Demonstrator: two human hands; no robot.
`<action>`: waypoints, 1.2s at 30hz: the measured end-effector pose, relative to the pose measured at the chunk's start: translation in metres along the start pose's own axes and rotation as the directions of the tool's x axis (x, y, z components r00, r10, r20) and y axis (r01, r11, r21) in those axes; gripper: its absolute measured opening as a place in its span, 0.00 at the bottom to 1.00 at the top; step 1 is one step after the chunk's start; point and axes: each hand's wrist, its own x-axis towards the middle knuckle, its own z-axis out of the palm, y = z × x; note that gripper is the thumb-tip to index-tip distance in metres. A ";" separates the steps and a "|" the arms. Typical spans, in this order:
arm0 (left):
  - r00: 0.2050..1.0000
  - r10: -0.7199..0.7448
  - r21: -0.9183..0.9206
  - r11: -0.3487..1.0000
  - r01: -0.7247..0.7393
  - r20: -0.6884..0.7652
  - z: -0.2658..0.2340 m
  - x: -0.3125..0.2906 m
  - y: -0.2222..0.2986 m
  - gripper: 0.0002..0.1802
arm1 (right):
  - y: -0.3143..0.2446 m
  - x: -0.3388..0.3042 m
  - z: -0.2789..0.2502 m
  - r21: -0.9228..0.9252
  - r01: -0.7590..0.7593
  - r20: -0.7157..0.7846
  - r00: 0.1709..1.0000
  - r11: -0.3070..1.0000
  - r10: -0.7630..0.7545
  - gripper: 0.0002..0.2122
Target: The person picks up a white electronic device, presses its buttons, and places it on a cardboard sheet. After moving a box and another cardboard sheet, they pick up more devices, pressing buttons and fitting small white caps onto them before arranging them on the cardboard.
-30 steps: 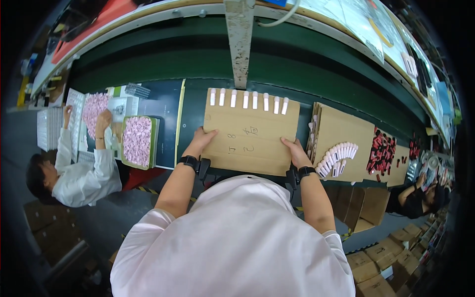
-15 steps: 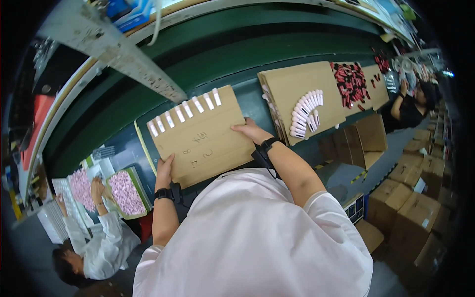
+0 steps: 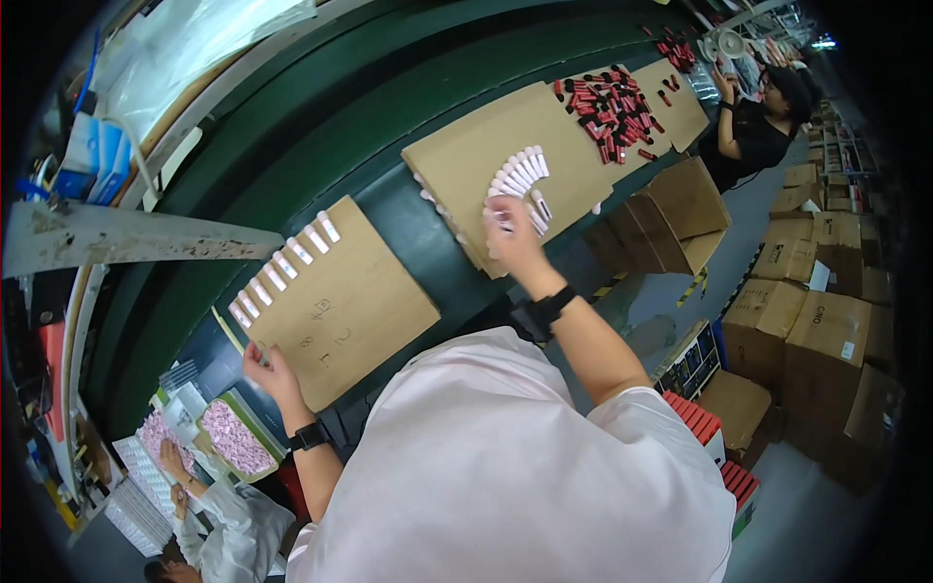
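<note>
A flat cardboard sheet [image 3: 374, 303] with handwritten marks lies in front of me, with a row of small pink-capped tubes [image 3: 282, 264] along its far edge. My left hand [image 3: 274, 376] is at the sheet's left corner, thumb and fingers apart, holding nothing. To the right, my right hand [image 3: 515, 236] reaches over a second cardboard stack [image 3: 466, 146]. Its fingers are curled around pink tubes at the near end of a fan of similar tubes [image 3: 522, 169]; how many they hold is hidden. One dark-labelled tube [image 3: 541, 203] lies beside the hand.
Red and black tubes [image 3: 614, 109] lie heaped farther right. A co-worker in black [image 3: 763, 121] sits beyond; another in white [image 3: 233, 530] works at lower left by a tray of pink pieces [image 3: 233, 437]. A metal post [image 3: 146, 240] crosses at left. An open carton [image 3: 671, 219] stands at right.
Both hands have let go of the marked cardboard sheet. My right hand has moved right to the fan of tubes; my left has drawn back from the sheet's edge. The view has turned right.
</note>
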 end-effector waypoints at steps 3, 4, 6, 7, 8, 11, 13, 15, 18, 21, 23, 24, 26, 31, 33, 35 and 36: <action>0.977 0.096 -0.300 0.953 -0.035 0.190 0.035 -0.039 0.067 0.23 | 0.065 0.016 -0.082 0.051 -0.240 -0.316 0.917 0.969 0.244 0.13; 0.942 0.091 -0.332 0.943 0.023 0.324 0.047 -0.054 0.092 0.22 | 0.093 0.018 -0.108 0.086 -0.287 -0.388 0.872 0.954 0.297 0.14; 0.833 0.108 -0.377 0.918 0.126 0.542 0.078 -0.083 0.132 0.22 | 0.141 0.021 -0.150 0.133 -0.329 -0.455 0.818 0.935 0.352 0.16; 0.768 0.128 -0.393 0.904 0.171 0.628 0.097 -0.096 0.144 0.23 | 0.162 0.022 -0.167 0.198 -0.421 -0.438 0.770 0.885 0.465 0.20; 0.767 0.130 -0.389 0.906 0.165 0.628 0.116 -0.106 0.155 0.23 | 0.183 0.023 -0.183 0.262 -0.508 -0.413 0.710 0.821 0.571 0.23; 0.590 -0.100 -0.275 0.815 0.511 0.801 0.168 -0.132 0.172 0.27 | 0.204 0.038 -0.204 0.358 -0.672 -0.189 0.627 0.648 0.755 0.30; 0.493 -0.278 -0.160 0.721 0.674 0.824 0.196 -0.147 0.174 0.31 | 0.205 0.044 -0.212 0.347 -0.825 0.168 0.523 0.446 0.836 0.37; 0.437 -0.366 -0.101 0.662 0.743 0.822 0.216 -0.159 0.174 0.32 | 0.203 0.051 -0.216 0.356 -0.828 0.230 0.528 0.434 0.818 0.38; 0.331 -0.253 -0.133 0.576 0.806 0.909 0.237 -0.171 0.180 0.35 | 0.202 0.054 -0.215 0.373 -0.828 0.333 0.541 0.420 0.772 0.39; 0.356 -0.280 -0.139 0.579 0.803 0.892 0.241 -0.181 0.187 0.33 | 0.199 0.049 -0.210 0.503 -0.810 0.316 0.498 0.302 0.807 0.38; 0.374 -0.298 -0.148 0.576 0.804 0.878 0.242 -0.186 0.191 0.32 | 0.198 0.050 -0.212 0.482 -0.815 0.358 0.517 0.320 0.777 0.37; 0.375 -0.306 -0.140 0.581 0.801 0.875 0.244 -0.187 0.192 0.32 | 0.198 0.052 -0.213 0.466 -0.817 0.390 0.534 0.340 0.750 0.36; 0.379 -0.326 -0.128 0.587 0.799 0.866 0.245 -0.188 0.192 0.34 | 0.196 0.055 -0.214 0.438 -0.824 0.437 0.545 0.360 0.715 0.35; 0.404 -0.366 -0.130 0.585 0.800 0.838 0.247 -0.192 0.201 0.34 | 0.201 0.058 -0.218 0.348 -0.863 0.484 0.500 0.366 0.718 0.32; 0.391 -0.370 -0.128 0.567 0.814 0.843 0.248 -0.191 0.199 0.35 | 0.201 0.059 -0.217 0.327 -0.869 0.493 0.492 0.371 0.718 0.33; 0.389 -0.381 -0.132 0.552 0.824 0.839 0.247 -0.189 0.197 0.36 | 0.200 0.058 -0.214 0.315 -0.873 0.499 0.485 0.371 0.718 0.33; 0.399 -0.385 -0.136 0.555 0.821 0.833 0.246 -0.189 0.196 0.36 | 0.199 0.057 -0.213 0.314 -0.874 0.492 0.483 0.370 0.725 0.34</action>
